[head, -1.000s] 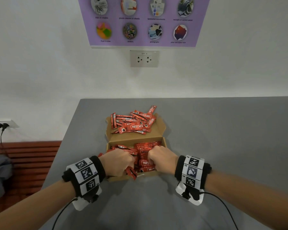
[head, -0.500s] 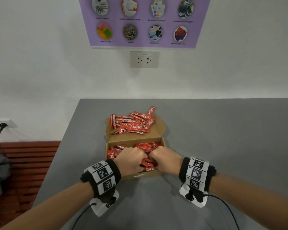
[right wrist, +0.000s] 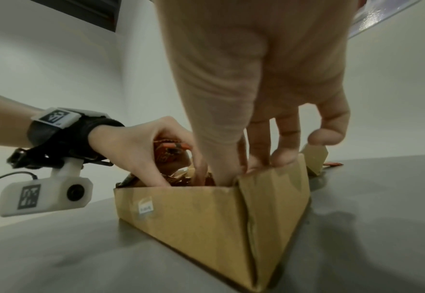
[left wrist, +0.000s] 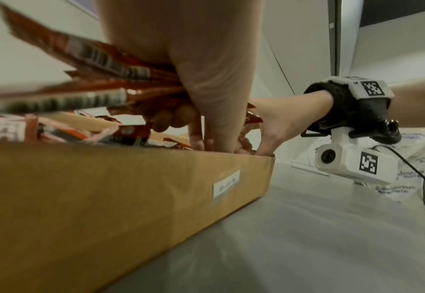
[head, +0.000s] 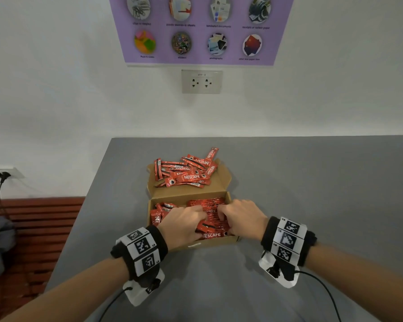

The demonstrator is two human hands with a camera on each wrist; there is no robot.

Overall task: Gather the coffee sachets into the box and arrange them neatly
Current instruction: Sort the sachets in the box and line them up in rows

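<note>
An open cardboard box (head: pixel 219 241) sits on the grey table (head: pixel 312 194), with red coffee sachets (head: pixel 209 205) in its tray. More loose sachets (head: pixel 186 175) lie piled on the folded-back lid. Both hands are inside the tray, close together. My left hand (head: pixel 184 221) grips a fanned bundle of sachets (left wrist: pixel 93 59) between thumb and curled fingers. My right hand (head: pixel 240 214) reaches down with fairly straight fingers (right wrist: pixel 258 146) onto the sachets by the box's right wall (right wrist: pixel 276 198). What lies under the hands is hidden.
A wall with a socket (head: pixel 201 82) and a purple poster (head: pixel 200 29) rises behind the table. The table's left edge (head: pixel 89 205) drops to a red slatted bench (head: pixel 33 224). Cables trail from both wrist cameras across the table near me.
Both hands have moved forward, deeper into the tray. The right fist has opened and its fingers now reach down onto the sachets. The left hand still holds its bundle.
</note>
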